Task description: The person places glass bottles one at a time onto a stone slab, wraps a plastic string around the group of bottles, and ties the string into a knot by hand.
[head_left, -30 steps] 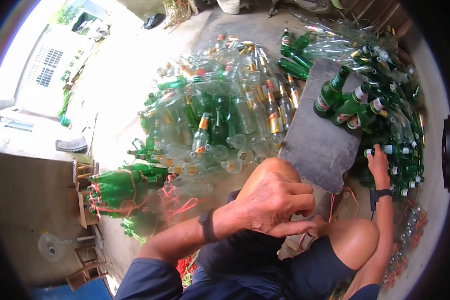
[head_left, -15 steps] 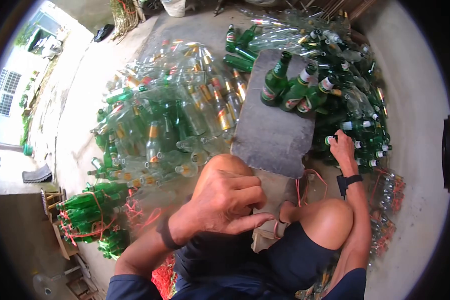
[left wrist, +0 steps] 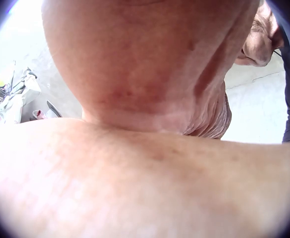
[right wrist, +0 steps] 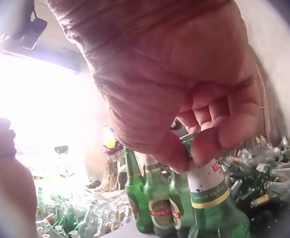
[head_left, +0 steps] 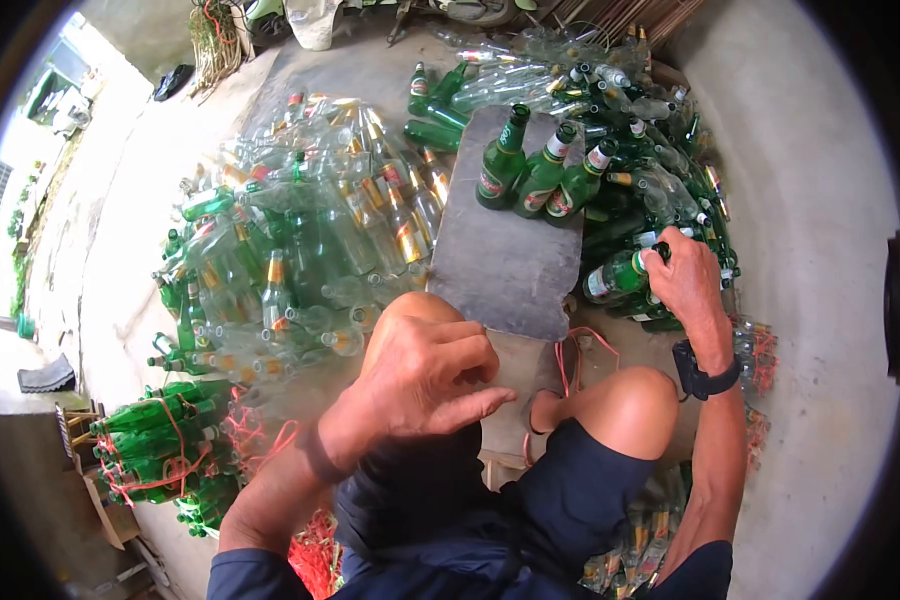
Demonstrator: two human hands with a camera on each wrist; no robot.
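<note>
Your R hand [head_left: 685,278] has thumb & fingers clamped on the neck of a green btl [head_left: 615,278] w/ a white neck label; it's just R of the grey slab [head_left: 505,268], nr the slab's near R corner. 3 green btls [head_left: 541,180] stand upright close tog. on the slab's far R part. Your L hand [head_left: 425,375] is at your L knee [head_left: 410,308], fingers loosely curled, thumb apart
</note>
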